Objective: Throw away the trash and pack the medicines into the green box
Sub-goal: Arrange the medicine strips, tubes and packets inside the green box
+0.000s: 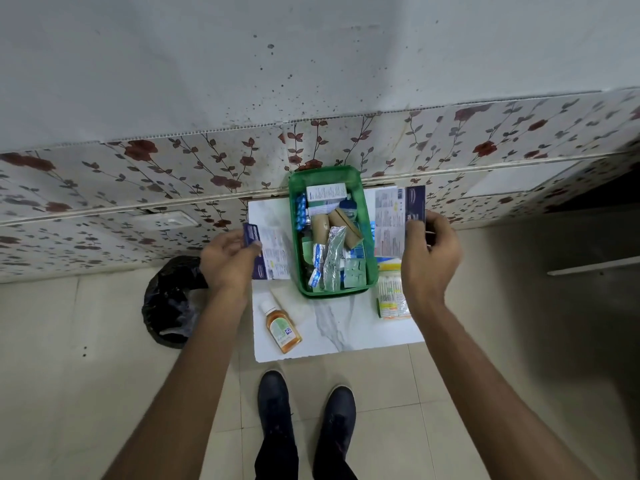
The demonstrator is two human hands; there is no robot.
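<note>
Shoes (pixel 304 424) are standing below the green box (pixel 365 237) while both hands, left hand (pixel 230 259) and right hand (pixel 431 252), are pinching cartons that could slip.

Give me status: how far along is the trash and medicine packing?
Done: the green box already holds many packets, strips and rolls. In hand: the left hand holds one flattened carton piece and the right hand another, probably trash for the black bin bag. Left: the orange bottle and the cotton bud pack lie on the white board, unpacked.
</note>
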